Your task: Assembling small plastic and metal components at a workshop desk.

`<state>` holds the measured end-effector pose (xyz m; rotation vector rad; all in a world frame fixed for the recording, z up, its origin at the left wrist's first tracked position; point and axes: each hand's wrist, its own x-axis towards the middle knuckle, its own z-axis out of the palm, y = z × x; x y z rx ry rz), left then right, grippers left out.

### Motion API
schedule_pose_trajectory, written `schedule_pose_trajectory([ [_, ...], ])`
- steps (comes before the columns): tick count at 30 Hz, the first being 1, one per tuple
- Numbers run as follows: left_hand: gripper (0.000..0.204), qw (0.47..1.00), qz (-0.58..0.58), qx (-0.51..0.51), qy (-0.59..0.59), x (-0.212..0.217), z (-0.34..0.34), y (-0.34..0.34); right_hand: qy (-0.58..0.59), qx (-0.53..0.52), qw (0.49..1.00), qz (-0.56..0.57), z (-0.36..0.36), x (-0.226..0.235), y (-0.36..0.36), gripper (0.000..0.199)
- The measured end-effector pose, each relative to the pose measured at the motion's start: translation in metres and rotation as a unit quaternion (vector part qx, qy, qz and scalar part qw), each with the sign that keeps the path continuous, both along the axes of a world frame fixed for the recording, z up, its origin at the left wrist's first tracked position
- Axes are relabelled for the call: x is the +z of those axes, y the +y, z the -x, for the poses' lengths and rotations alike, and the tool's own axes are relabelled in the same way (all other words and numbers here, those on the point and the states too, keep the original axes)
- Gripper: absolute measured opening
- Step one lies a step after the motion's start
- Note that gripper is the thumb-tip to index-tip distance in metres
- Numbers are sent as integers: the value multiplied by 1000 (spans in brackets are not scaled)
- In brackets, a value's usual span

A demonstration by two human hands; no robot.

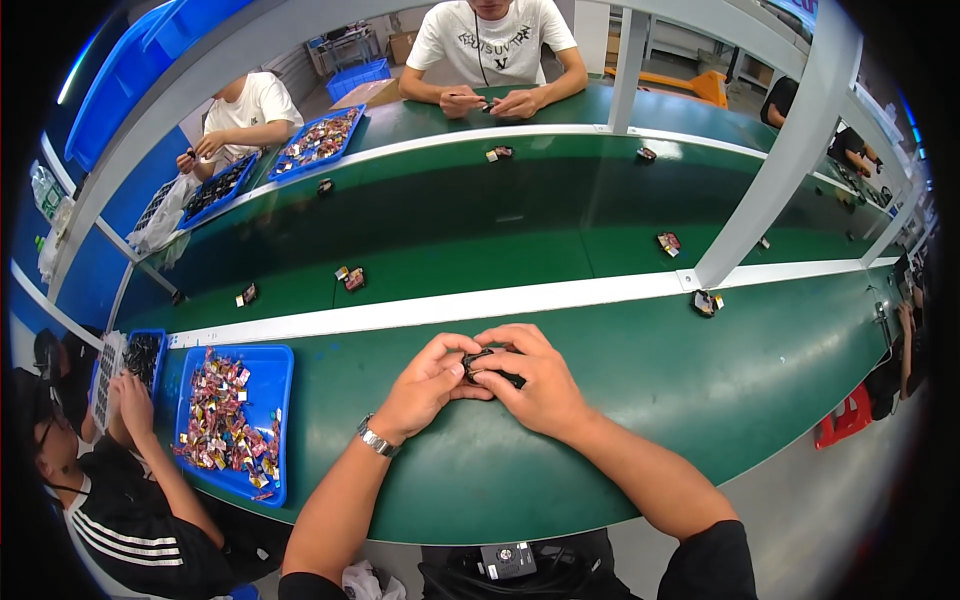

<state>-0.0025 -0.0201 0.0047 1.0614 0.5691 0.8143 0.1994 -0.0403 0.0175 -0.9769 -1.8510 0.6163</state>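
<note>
Head view: a shiny green table (640, 440) is near, w/ a white rail (430, 312) along its far side. Past that's a green strip (590, 235) w/ small pcs on it. Big gray post (780, 170) on the R; red stool (845, 415) on the floor, far R. Near L, a blue tray (286, 400) has lots of tiny pcs (222, 410). Ppl sit on the far side & L.

Dark letters are on a far person's white shirt (500, 50); print on the pcs is too small to read.

L hand (425, 388) & R hand (538, 385) both grip a small black piece (513, 379). It's btwn them, fingers curled round it, just above the table.
</note>
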Motion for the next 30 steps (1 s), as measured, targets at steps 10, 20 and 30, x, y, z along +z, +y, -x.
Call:
schedule_pose_trajectory([
  [10, 29, 1000, -9, -16, -15, -3, 2, 0, 53, -25, 998, 32, 8, -7, -7, 15],
  [20, 27, 1000, -16, -14, -22, -4, -1, -3, 72, -18, 995, 64, 6, -8, -7, 18],
  [30, 25, 996, -12, -27, -80, -12, -4, -2, 29, -28, 999, -33, 6, 2, -13, 20],
])
